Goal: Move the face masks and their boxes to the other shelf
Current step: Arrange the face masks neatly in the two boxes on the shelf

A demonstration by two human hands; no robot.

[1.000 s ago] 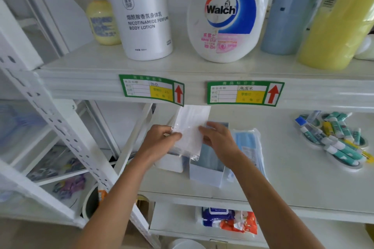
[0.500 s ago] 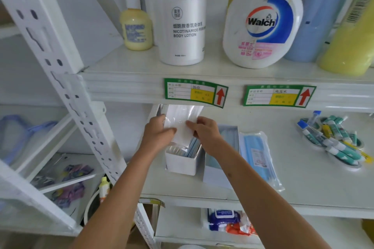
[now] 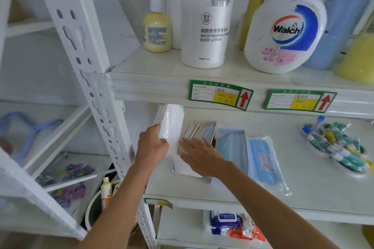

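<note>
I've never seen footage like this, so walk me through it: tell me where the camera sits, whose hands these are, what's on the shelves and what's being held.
The single view comes from a wide-angle camera worn on a person's head, looking forward and down; no robot is involved. The left hand grips a white mask packet in clear wrap, standing on edge. The right hand, fingers straight, rests on an open white box of packets. Beside it on the middle shelf sit a box of blue masks, a bagged blue mask pack and small tubes. The shelf above holds a body lotion bottle and a Walch bottle.
</note>
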